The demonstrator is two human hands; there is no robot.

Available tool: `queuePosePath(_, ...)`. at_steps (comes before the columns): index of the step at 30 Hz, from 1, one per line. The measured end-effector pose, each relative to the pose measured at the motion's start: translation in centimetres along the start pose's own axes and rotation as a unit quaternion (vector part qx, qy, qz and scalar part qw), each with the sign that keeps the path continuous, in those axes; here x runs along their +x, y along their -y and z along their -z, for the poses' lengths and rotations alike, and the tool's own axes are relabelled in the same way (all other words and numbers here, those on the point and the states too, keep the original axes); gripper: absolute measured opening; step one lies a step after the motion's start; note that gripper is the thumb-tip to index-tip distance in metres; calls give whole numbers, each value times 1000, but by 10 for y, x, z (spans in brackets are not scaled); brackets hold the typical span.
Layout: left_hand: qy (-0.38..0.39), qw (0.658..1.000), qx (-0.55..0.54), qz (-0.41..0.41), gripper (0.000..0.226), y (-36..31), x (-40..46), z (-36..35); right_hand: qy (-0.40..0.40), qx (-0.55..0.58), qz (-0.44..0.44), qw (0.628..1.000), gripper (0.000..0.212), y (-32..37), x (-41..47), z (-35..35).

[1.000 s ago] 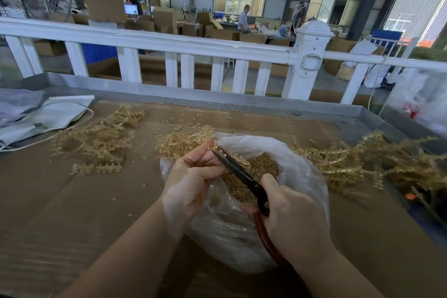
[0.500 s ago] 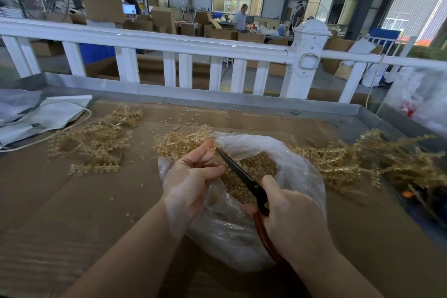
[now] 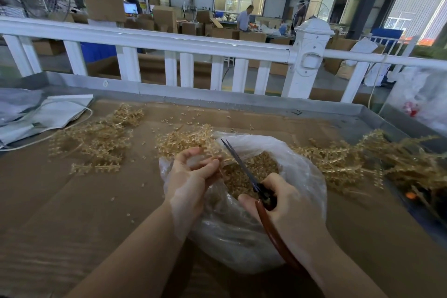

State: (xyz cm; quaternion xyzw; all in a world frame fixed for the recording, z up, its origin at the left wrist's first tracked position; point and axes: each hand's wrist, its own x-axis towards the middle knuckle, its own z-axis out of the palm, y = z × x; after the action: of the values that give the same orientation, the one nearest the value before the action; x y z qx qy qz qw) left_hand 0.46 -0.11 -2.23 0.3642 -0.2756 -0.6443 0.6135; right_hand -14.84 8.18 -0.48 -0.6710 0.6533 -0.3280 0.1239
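A clear plastic bag (image 3: pixel 300 167) lies open on the cardboard-covered table, filled with small golden plastic bits (image 3: pixel 254 172). My left hand (image 3: pixel 191 176) pinches a thin golden sprig (image 3: pixel 217 152) over the bag's mouth. My right hand (image 3: pixel 290 208) grips scissors (image 3: pixel 244 167) with dark blades and red-brown handles. The blades point up and left, and their edge lies against the sprig beside my left fingertips.
Golden sprig heaps lie at the left (image 3: pixel 96 138), behind the bag (image 3: pixel 183 138) and at the right (image 3: pixel 362 159). Grey-white bags with a cord (image 3: pixel 43 113) lie far left. The metal table rim (image 3: pixel 217 100) and a white fence (image 3: pixel 307 60) run along the back.
My left hand has turned slightly and lifted its fingers, with the sprig now showing at the blades. The scissors and my right hand stay nearly in place.
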Motion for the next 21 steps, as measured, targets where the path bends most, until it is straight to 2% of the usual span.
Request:
queuePosePath(2, 9, 1000, -12, 2, 41, 0, 1, 1, 4, -8, -5, 1000, 37, 0, 1, -1)
queuePosePath(9, 60, 997, 30, 28, 18, -1, -1, 2, 11, -20, -17, 1000, 36, 3, -1, -7)
queuePosePath(16, 46, 997, 6, 61, 11, -2, -1, 0, 8, -25, -18, 999, 36, 6, 0, -7)
queuePosePath(21, 32, 997, 8, 69, 16, -1, 0, -2, -19, -87, 22, 996, 35, 8, -4, -11)
